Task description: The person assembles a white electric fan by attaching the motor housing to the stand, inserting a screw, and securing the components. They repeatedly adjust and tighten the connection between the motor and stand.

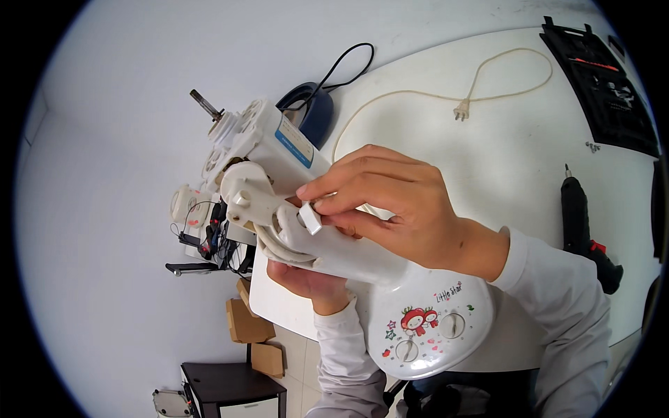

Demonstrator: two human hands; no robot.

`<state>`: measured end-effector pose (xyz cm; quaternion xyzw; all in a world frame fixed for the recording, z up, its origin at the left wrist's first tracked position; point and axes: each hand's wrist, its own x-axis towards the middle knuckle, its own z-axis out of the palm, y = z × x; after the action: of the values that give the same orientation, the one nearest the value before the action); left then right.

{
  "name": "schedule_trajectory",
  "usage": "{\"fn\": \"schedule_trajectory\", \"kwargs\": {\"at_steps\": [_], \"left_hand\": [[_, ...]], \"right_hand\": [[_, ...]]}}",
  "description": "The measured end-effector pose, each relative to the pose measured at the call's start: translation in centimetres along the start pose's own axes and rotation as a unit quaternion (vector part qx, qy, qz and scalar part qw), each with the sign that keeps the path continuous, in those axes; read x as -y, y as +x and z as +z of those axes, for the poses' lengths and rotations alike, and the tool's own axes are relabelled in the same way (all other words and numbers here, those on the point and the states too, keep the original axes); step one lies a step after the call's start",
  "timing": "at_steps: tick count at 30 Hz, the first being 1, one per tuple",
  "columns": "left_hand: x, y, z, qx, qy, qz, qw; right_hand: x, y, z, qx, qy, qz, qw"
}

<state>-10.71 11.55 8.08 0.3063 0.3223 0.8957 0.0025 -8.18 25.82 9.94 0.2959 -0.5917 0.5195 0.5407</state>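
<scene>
White plastic everywhere: a fan (327,230) with its cage and blades off lies tipped across my lap and the table (502,139) edge, round base (428,324) toward me, motor (268,143) end away.

My left hand (306,282) is under the neck, palm up, fingers curled around it. Judging by the tilt, it carries the weight and keeps the neck steady for the other hand.

My right hand (390,205) comes over the top. Thumb and forefinger are pinched narrow on a small white tab (311,217) at the neck, just below the hinge (244,191); the other fingers lie flat along the neck. Whether the tab is loose or attached, I cannot tell.

Beyond my fingertips the bare shaft (205,104) sticks out of the motor. Left of them, small parts and wires (202,237) hang from the head.

Past my right knuckles, the fan's cord and plug (461,109) trail slack over the table, not plugged in. Well right of my wrist lies a black driver (582,223), and far beyond it a black tool roll (599,83), both untouched. A dark blue object (313,111) sits behind the motor.
</scene>
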Motion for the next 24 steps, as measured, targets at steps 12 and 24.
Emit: {"fn": "schedule_trajectory", "kwargs": {"at_steps": [12,24], "left_hand": [[0.3,-0.1,-0.1,-0.032,0.09,0.041,0.995],[-0.2,-0.2,-1.6,0.025,0.142,0.001,0.99]], "right_hand": [[2.4,0.2,0.1,0.041,0.076,0.215,0.973],[3.9,2.9,-1.8,0.135,0.108,0.41,0.895]]}}
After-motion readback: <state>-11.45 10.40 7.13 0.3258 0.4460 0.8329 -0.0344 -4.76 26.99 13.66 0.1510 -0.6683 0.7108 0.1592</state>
